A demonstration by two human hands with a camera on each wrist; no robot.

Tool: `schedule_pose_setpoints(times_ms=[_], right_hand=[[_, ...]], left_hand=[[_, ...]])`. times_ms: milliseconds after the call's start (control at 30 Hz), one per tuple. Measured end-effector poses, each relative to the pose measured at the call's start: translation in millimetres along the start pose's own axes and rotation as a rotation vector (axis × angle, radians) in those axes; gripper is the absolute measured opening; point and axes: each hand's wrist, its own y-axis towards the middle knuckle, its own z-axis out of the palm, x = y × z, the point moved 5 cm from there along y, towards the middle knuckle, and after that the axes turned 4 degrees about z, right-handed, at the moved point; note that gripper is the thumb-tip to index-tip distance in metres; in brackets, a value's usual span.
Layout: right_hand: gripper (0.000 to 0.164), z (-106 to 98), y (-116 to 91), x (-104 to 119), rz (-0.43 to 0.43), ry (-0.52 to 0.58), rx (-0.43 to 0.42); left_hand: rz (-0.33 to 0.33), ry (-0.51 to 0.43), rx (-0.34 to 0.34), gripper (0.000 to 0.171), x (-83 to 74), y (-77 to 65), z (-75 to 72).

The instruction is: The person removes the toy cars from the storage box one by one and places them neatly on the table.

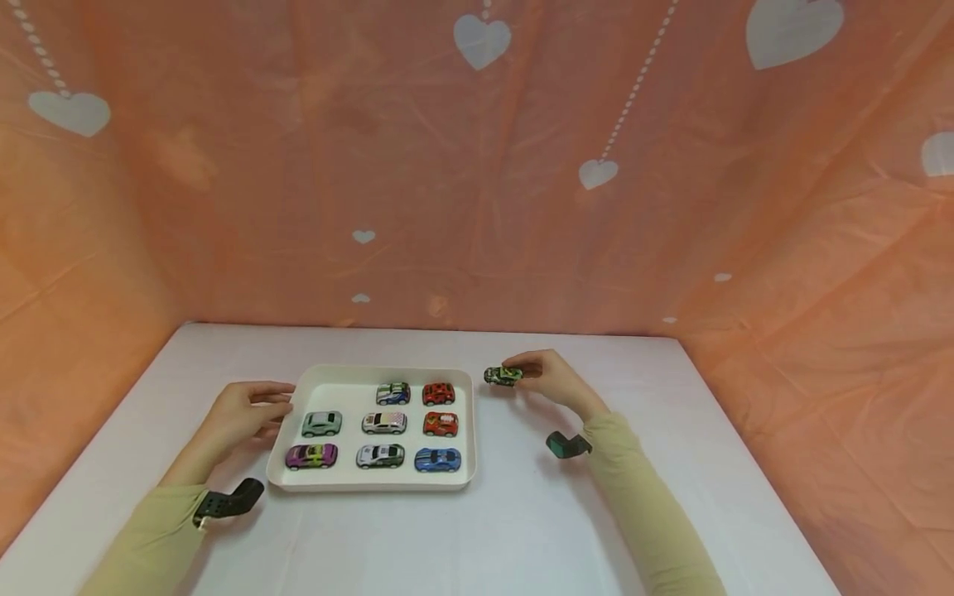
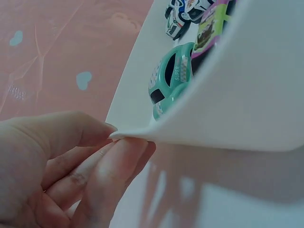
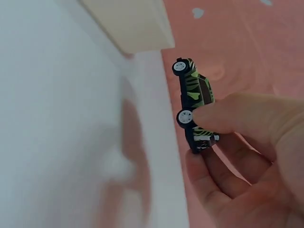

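Note:
A white tray (image 1: 350, 485) lies on the table with several toy cars in rows. My left hand (image 1: 249, 414) pinches the tray's left rim between thumb and fingers, as the left wrist view shows close up. Just inside that rim sits a mint-green toy car (image 2: 168, 78). To the right of the tray, my right hand (image 1: 553, 381) holds a black and green toy car (image 1: 503, 376) by one end, raised above the table. In the right wrist view the thumb presses the side of this toy car (image 3: 194, 95), and its wheels show.
The tray also bears a purple car (image 1: 311, 456), a blue car (image 1: 437, 460), a red car (image 1: 438, 393) and others. Black wrist cameras (image 1: 231, 499) sit on both sleeves. Around the white table (image 1: 522, 538) hangs an orange cloth (image 1: 417, 165) with hearts.

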Motion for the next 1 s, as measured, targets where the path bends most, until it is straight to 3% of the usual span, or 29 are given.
schedule_pose_setpoints(times_ms=[233, 1000], right_hand=[[0.037, 6.8, 4.0, -11.7, -0.017, 0.024, 0.005], [0.034, 23.4, 9.8, -27.1, 0.060, -0.030, 0.003]], left_hand=[[-0.039, -0.010, 0.003, 0.044, 1.8, -1.3, -1.0], [-0.044, -0.035, -0.011, 0.042, 2.1, -4.2, 0.7]])
